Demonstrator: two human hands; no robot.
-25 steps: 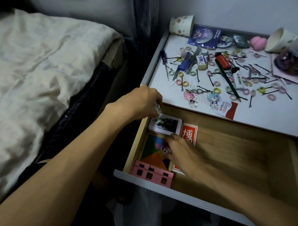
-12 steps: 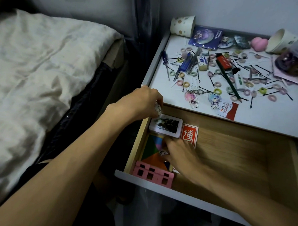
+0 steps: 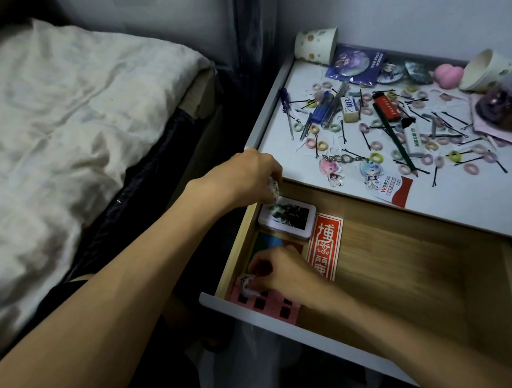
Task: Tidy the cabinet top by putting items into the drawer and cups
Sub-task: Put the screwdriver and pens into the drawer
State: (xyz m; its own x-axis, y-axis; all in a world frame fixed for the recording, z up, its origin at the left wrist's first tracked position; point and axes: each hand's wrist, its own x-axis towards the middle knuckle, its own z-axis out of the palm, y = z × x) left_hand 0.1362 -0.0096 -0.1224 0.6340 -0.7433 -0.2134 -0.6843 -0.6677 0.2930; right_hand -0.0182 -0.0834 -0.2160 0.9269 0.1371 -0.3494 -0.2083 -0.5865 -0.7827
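A dim bedroom corner: at nine o'clock a bed [image 3: 76,112] with a rumpled cream sheet runs along the wall. Beside it stands a white bedside cabinet whose top serves as a desk [image 3: 468,209]. Its drawer [image 3: 406,273] is pulled out toward five o'clock, wooden inside.

The left hand [image 3: 243,178] hangs over the drawer's back left corner. Its fingers are curled around a small patterned thing [image 3: 273,189] (too blurred for me to name), just above a white tin [image 3: 289,218] with a dark picture on its lid. In front of the tin lies a coloured puzzle [image 3: 271,243], mostly hidden. At the drawer's front left corner sits a pink piece [image 3: 266,307] with square holes. The right hand [image 3: 280,272] is low over that piece, its fingertips pinching a small charm [image 3: 246,283] on the hand's eight o'clock side. Just right of the hand, a red card [image 3: 324,246] with pale characters lies flat on the drawer floor.

Up on the desk, toward one o'clock, a dotted paper cup [image 3: 315,45] stands in the back left corner. Going right there is a blue screwdriver [image 3: 286,102], round badges [image 3: 356,63], a red lighter [image 3: 389,108] and a green pencil [image 3: 393,138]. Two keyring figures [image 3: 332,170] lie near the front edge. Pastel hair ties [image 3: 375,145] and black hairpins [image 3: 446,117] are scattered everywhere. At the back right are a pink squishy [image 3: 448,73] and a second paper cup [image 3: 486,70] lying on its side, with a dark jar [image 3: 505,108] just in front of it at the right edge.
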